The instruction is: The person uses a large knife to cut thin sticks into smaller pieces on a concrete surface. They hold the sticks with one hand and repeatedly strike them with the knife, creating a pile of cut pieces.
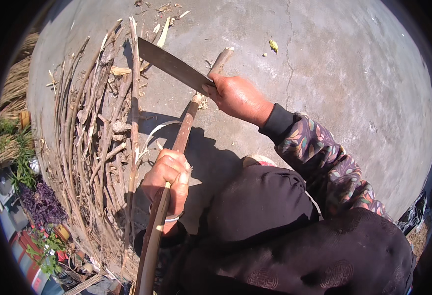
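Observation:
My right hand (238, 96) is closed round the handle of a long, broad-bladed knife (174, 66), the handle hidden in my fist. The blade points to the far left over the concrete. My left hand (169, 177) grips a brown wooden stick (185, 130) that runs from the lower edge up toward the knife. Its far end is pale, bare wood and lies just below the blade. A shorter piece of wood (222, 60) shows beyond my right hand; whether it joins the stick cannot be seen. A pale strip of peeled bark (159, 128) curls beside the stick.
To the left lies a long pile of thin branches (85, 108). Wood chips are scattered near its far end. Purple plants (43, 202) and green ones stand at the left rim. A yellowish leaf (273, 45) rests on the cracked concrete (343, 98). My dark-clothed knee (260, 211) is close by.

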A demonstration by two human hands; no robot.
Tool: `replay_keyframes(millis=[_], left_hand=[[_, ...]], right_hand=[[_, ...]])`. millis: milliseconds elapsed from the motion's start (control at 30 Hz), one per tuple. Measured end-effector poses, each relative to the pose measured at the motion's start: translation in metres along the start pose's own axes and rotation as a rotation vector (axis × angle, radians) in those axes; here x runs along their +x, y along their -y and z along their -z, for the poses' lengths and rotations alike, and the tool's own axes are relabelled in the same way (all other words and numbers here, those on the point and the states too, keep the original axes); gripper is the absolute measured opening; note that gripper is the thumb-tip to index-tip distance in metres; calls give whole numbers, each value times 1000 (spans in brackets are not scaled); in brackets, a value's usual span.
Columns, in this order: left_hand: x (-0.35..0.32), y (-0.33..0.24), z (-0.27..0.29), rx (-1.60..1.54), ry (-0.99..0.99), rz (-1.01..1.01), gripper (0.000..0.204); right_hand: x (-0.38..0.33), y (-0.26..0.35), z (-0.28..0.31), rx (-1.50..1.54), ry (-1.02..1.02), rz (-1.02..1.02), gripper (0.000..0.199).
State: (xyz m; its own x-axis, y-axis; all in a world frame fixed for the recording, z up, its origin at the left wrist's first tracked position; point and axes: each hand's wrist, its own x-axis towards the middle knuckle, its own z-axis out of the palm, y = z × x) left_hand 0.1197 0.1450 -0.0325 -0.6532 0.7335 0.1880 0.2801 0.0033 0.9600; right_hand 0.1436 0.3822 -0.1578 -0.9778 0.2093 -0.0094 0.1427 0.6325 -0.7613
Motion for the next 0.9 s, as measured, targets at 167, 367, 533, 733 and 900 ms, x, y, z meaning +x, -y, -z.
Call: replay_keyframes(millis=[167, 367, 533, 733, 900], left_hand=[[3, -7, 1, 58, 65, 33, 19], [2, -7, -8, -55, -218, 141, 33], [2, -7, -17, -223, -380, 65, 20], [3, -2, -18, -82, -236, 28, 26], [1, 0, -14, -61, -139, 28, 21]], right_hand=[[1, -5, -13, -142, 222, -178, 21], [-4, -13, -21, -157, 212, -199, 19], [-8, -20, -25, -110, 166, -166, 23], [-11, -36, -34, 56, 84, -231, 30], [-14, -39, -37, 100, 73, -262, 26]])
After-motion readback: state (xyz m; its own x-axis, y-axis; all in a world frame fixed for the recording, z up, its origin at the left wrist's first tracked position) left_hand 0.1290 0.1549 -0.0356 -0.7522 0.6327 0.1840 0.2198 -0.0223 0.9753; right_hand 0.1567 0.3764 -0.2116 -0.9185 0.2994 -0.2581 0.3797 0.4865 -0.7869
